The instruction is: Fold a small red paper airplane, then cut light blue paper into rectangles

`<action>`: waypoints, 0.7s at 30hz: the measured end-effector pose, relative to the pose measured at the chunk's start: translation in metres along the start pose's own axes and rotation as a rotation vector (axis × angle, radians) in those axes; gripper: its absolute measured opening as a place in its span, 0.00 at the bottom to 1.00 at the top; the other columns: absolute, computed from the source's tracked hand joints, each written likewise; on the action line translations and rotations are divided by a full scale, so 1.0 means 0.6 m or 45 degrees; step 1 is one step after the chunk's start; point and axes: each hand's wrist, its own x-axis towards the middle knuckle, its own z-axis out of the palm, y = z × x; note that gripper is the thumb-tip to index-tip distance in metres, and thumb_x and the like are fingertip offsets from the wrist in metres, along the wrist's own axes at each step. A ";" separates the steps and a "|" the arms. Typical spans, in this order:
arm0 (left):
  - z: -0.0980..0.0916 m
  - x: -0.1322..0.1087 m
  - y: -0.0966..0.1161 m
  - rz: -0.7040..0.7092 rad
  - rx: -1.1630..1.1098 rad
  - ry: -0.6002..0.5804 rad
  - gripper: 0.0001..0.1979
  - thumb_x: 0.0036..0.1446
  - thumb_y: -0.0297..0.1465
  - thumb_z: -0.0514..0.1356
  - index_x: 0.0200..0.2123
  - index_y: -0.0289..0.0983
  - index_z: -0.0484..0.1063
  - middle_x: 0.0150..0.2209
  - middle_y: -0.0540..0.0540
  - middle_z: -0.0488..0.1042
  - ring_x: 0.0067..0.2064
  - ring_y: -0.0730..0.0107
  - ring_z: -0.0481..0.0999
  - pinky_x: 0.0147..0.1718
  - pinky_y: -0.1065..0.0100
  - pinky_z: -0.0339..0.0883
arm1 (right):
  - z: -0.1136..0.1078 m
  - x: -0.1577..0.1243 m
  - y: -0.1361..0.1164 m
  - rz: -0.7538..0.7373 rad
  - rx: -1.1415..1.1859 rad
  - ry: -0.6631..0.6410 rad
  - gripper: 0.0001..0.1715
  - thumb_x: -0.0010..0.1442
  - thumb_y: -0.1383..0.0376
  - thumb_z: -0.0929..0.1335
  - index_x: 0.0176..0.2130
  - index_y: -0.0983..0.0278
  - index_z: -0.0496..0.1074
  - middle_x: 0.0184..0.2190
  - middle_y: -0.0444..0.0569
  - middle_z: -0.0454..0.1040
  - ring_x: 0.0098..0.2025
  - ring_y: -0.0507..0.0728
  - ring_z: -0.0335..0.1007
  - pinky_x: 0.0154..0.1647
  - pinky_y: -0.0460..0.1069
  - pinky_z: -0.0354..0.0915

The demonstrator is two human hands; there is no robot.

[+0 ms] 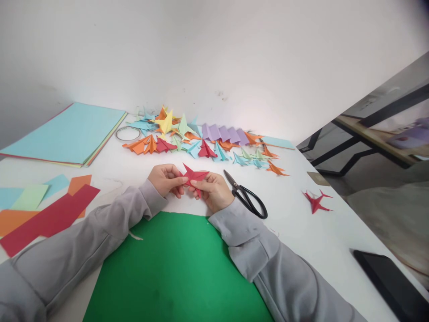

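Note:
A red folded paper star [195,174] is held up between both hands, above the far edge of a green sheet [181,264]. My left hand [166,180] pinches its left side between thumb and fingers. On its lower right side, my right hand [212,190] grips it with the thumb on top. Parts of the star are hidden behind the fingers. Black-handled scissors [246,194] lie just right of my right hand, blades pointing away to the upper left.
Many coloured folded paper shapes [204,150] line the wall side. A paper stack [67,134] and a wire ring [128,133] sit at left, near loose paper strips [53,212]. At right lie a red folded paper piece [316,203] and a black phone [392,281].

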 end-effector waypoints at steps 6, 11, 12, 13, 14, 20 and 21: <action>-0.004 0.002 -0.004 0.025 0.038 -0.005 0.22 0.31 0.38 0.71 0.19 0.33 0.62 0.13 0.50 0.71 0.13 0.74 0.69 0.10 0.74 0.64 | -0.001 0.001 0.000 0.005 0.005 -0.005 0.11 0.36 0.65 0.75 0.21 0.69 0.74 0.15 0.46 0.73 0.14 0.48 0.63 0.13 0.43 0.57; -0.005 0.002 -0.006 0.020 0.045 -0.018 0.21 0.32 0.37 0.71 0.20 0.33 0.62 0.13 0.50 0.70 0.13 0.73 0.69 0.11 0.73 0.65 | -0.001 0.001 0.003 -0.055 -0.051 -0.004 0.13 0.38 0.61 0.75 0.21 0.68 0.73 0.15 0.46 0.73 0.14 0.48 0.63 0.13 0.43 0.58; -0.005 0.002 -0.006 0.020 0.043 -0.021 0.21 0.32 0.37 0.71 0.20 0.33 0.63 0.13 0.50 0.70 0.13 0.73 0.69 0.11 0.73 0.65 | -0.002 0.001 0.004 -0.077 -0.082 -0.005 0.13 0.38 0.61 0.75 0.21 0.68 0.73 0.15 0.46 0.73 0.14 0.48 0.63 0.13 0.43 0.58; -0.005 0.001 -0.005 0.019 0.039 -0.023 0.21 0.32 0.37 0.71 0.20 0.33 0.63 0.13 0.50 0.71 0.14 0.73 0.69 0.11 0.73 0.65 | -0.002 0.001 0.005 -0.097 -0.108 -0.005 0.13 0.38 0.62 0.76 0.21 0.68 0.74 0.16 0.46 0.73 0.14 0.48 0.63 0.14 0.43 0.58; -0.005 0.001 -0.005 0.016 0.035 -0.023 0.20 0.32 0.36 0.71 0.19 0.33 0.63 0.13 0.49 0.71 0.14 0.73 0.69 0.11 0.73 0.65 | -0.003 0.001 0.006 -0.107 -0.124 -0.004 0.13 0.38 0.62 0.76 0.21 0.68 0.74 0.16 0.46 0.73 0.14 0.48 0.63 0.14 0.43 0.58; 0.000 0.000 0.003 -0.078 -0.063 0.003 0.20 0.29 0.32 0.72 0.18 0.33 0.62 0.12 0.48 0.70 0.13 0.71 0.69 0.09 0.72 0.64 | -0.002 0.000 0.005 -0.068 -0.068 0.028 0.11 0.36 0.65 0.76 0.20 0.68 0.73 0.15 0.45 0.73 0.13 0.47 0.62 0.13 0.43 0.57; 0.000 0.000 0.004 -0.092 -0.081 0.003 0.19 0.29 0.31 0.72 0.18 0.33 0.62 0.12 0.48 0.70 0.13 0.70 0.69 0.09 0.72 0.64 | -0.001 0.001 0.004 -0.062 -0.064 0.033 0.10 0.35 0.66 0.75 0.20 0.68 0.73 0.15 0.45 0.73 0.13 0.47 0.62 0.13 0.43 0.57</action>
